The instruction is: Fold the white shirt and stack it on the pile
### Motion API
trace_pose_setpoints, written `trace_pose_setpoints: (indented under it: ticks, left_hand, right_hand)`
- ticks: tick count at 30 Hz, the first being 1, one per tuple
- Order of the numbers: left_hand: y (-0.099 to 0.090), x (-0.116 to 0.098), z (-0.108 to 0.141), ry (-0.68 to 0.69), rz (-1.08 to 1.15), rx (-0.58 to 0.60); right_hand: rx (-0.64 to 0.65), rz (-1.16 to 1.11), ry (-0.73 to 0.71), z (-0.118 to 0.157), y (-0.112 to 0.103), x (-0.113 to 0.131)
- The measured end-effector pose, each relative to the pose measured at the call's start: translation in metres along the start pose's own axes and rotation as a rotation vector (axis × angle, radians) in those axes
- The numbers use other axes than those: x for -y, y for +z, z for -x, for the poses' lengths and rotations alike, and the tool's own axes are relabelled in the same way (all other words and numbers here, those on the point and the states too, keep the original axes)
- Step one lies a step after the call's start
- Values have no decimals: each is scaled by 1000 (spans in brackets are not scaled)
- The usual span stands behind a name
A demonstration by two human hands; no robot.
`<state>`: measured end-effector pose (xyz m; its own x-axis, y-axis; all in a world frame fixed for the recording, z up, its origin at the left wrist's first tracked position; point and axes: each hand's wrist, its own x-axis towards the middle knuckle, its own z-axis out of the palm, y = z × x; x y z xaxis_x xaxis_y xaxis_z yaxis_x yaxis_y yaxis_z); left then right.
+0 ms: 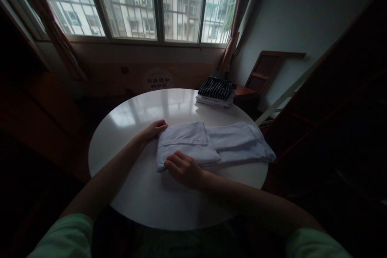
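A white cloth garment point(187, 133), partly folded, lies on the round white table point(133, 193). Its left part is doubled over into a layered rectangle, while a single longer stretch reaches right to the table's edge. My left hand point(155, 128) is closed at the far left corner of the folded part, its fingertips on the fabric. Closer to me, my right hand point(184, 169) grips the near left edge, with thumb and fingers pinched on the cloth. Fabric between the fingers is mostly hidden.
Toward the back right of the table sits a stack of folded clothes point(215, 88), a black striped one above white ones. Behind it are a wooden chair point(263, 68) and a wall. A barred window point(130, 4) with curtains spans the far side. The room is dim.
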<state>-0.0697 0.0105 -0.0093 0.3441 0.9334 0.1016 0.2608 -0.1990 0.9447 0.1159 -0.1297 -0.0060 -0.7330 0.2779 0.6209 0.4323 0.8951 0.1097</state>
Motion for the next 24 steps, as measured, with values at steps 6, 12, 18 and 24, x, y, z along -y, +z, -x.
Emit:
trace_pose_setpoints:
  ticks: [6,12,18,24]
  left_hand:
    - [1,-5,-6,15,-258,-83]
    - [34,-44,11,171,-799,-384]
    - [69,-44,27,330,-1017,-155]
    - [72,-33,26,248,-1146,-102]
  right_hand:
    - [184,11,-63,-1,2,3]
    - [161,47,-61,-3,6,3]
    - [70,62,-86,-2,6,5]
    - [-48,-167,151,-20,-13,-11]
